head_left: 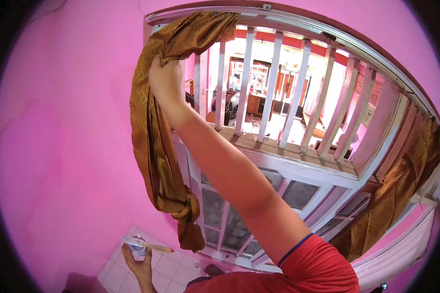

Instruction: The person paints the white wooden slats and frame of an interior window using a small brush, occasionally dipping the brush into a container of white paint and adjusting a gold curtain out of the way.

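Note:
My right hand (166,80) is raised on an outstretched arm, its fingers closed on a gold-brown patterned curtain (144,127). The fabric hangs from the left part of the rail above a barred opening, and its lower end is bunched into a knot. Low on the left, my left hand (139,266) grips a small can (138,249) between thumb and fingers. Across the top of that can lies a paintbrush (154,247) with pale bristles and a wooden, red-tipped handle. What the can contains is hard to make out.
Pale vertical bars (274,88) fill the opening, with a bright cluttered room behind. Beneath them is a white-framed door with dark glass panes (298,194). Another gold-brown curtain (391,195) hangs at the right. A pink wall (68,132) rises beside me, above a tiled floor (168,268).

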